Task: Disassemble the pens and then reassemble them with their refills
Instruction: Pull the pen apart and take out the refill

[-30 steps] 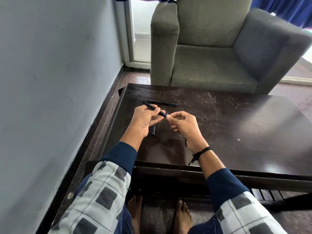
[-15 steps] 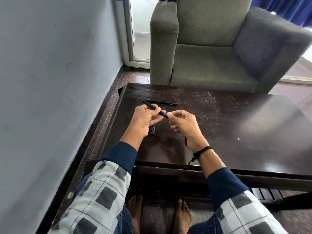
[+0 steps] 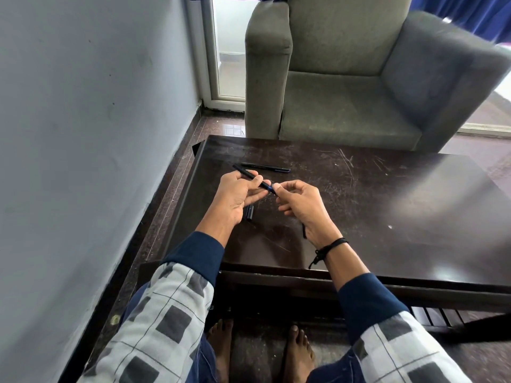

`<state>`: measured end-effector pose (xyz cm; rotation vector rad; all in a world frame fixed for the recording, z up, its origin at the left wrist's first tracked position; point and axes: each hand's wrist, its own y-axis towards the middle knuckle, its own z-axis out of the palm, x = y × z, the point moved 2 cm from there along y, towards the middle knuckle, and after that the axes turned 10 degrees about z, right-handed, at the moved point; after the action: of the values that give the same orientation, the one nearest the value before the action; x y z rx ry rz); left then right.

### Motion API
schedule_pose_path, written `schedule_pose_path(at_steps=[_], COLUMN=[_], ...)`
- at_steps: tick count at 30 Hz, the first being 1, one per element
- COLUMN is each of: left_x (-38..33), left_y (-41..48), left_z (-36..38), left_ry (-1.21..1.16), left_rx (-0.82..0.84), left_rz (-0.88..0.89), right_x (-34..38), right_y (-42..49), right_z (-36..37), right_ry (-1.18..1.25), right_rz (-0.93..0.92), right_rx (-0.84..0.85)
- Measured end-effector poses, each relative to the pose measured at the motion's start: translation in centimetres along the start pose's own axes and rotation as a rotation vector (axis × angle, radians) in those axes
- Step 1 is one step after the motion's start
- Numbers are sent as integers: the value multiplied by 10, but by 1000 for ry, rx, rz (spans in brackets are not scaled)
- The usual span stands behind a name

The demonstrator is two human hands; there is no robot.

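Note:
My left hand [image 3: 237, 196] grips a black pen barrel [image 3: 247, 174] that slants up to the left above the dark table [image 3: 387, 205]. My right hand [image 3: 300, 205] pinches the barrel's near end between thumb and fingertips, where a bit of blue shows. A second black pen [image 3: 265, 167] lies flat on the table just beyond the hands. A short black pen cap [image 3: 249, 212] lies on the table under my left hand. Another small dark piece [image 3: 304, 232] lies beside my right wrist, mostly hidden.
A grey armchair [image 3: 345, 106] stands right behind the table's far edge. A pale blue wall [image 3: 83, 134] runs along the left, close to the table's left edge. My bare feet rest on the floor under the table's near edge.
Both hands stay at the same spot over the table. My right fingers have shifted slightly at the pen's end, and the barrel's tilt is almost unchanged.

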<state>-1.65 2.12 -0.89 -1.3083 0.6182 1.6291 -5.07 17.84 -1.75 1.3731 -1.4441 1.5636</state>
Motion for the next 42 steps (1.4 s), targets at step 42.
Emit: schedule_pose_path(at_steps=[42], left_x=[0], left_y=[-4], left_z=[5], left_ry=[11], left_rx=[34], left_rz=[-8], right_x=[0], right_y=[5], right_z=[-9], right_ry=[-18], right_rz=[-31], right_rx=[17])
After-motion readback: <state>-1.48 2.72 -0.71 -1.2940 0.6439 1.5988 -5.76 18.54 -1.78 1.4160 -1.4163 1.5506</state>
